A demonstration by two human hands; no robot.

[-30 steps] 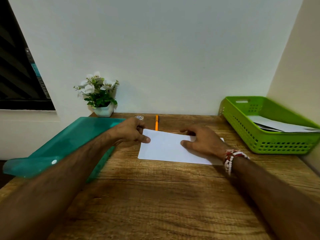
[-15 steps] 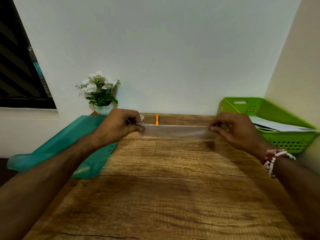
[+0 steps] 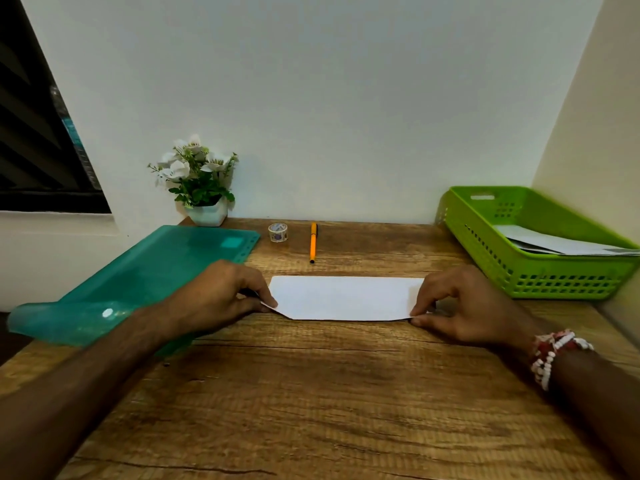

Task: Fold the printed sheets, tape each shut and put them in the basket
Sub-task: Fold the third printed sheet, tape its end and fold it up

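Worktop [image 3: 329, 393] of brown wood fills the view, seen from the head of a person whose two forearms reach forward. At far left a teal plastic folder [image 3: 156, 271] lies partly over the edge. Behind it, against the wall, stands a small potted plant [image 3: 199, 181] with white flowers. Next come a tape roll [image 3: 278, 232] and an orange pen [image 3: 313, 242], both near the back wall and apart from the paper.

The left hand [image 3: 225, 296] pinches the near left corner of the folded sheet [image 3: 346, 297] between thumb and forefinger. The folded sheet is a white strip lying mid-worktop, its long axis running left to right, straight across between the two hands. Its near corners appear slightly lifted. The right hand [image 3: 464, 306], with a red and white bead bracelet [image 3: 554, 351] at the wrist, pinches the near right corner the same way. At far right sits the green basket [image 3: 554, 278], with folded papers [image 3: 561, 242] already inside. The right hand is nearer the basket; the tape roll lies nearer the left hand.

Half a second earlier the paper was held off the wood, edge-on and blurred, farther back. Now it is down and flat. A second earlier it lay as a broader sheet under both hands. Pressing the crease, then taping, probably comes next.
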